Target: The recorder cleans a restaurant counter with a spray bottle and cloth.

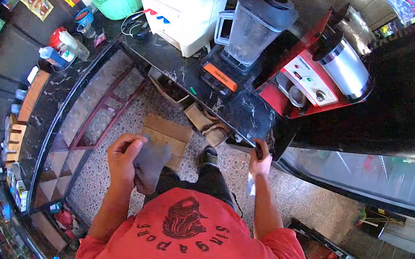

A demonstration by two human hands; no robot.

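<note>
My left hand pinches the top of a thin dark grey cloth or bag between thumb and fingers, and it hangs down beside my wrist. My right hand is closed around a black handle close to the counter's front edge. Something pale and shiny shows below that hand; I cannot tell for certain whether it belongs to the handle. On the black marble-patterned counter stands a blender with a dark lid and an orange front panel.
A white water dispenser stands left of the blender, a red cup-sealing machine right of it. Flattened cardboard lies on the pebbled floor. Open compartments are under the counter. A glass-topped case is at right, a side counter at left.
</note>
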